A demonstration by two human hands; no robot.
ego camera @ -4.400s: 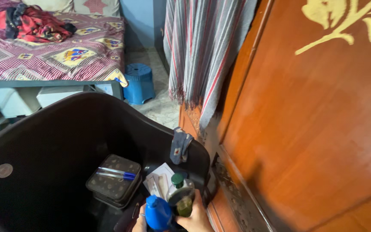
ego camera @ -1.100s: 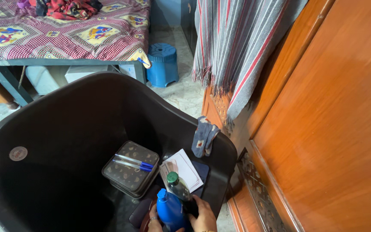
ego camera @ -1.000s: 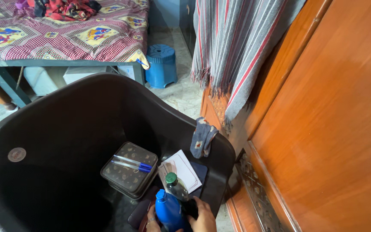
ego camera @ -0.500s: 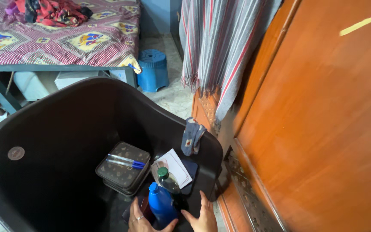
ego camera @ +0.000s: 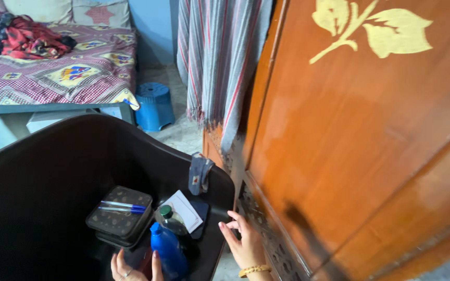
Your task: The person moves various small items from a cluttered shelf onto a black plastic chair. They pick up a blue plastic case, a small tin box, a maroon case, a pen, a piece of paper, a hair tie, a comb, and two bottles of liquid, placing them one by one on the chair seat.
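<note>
Blue bottle [ego camera: 169, 254] and green-capped bottle [ego camera: 171, 221] stand on a black chair [ego camera: 53, 166]
Smooth plastic, likely slippery; grip the bodies. Left hand [ego camera: 131, 265] open beside blue bottle, right hand [ego camera: 243, 244] open, empty

Glossy blue plastic bottle [ego camera: 169, 255], matt black plastic chair [ego camera: 53, 171], polished wood wardrobe [ego camera: 360, 145]

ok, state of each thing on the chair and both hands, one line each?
blue bottle: upright, capped, left hand beside it
green-capped bottle: upright, capped
patterned box: shut, two pens on lid
cloth: draped over chair edge
left hand: open, empty
right hand: open, empty
</note>
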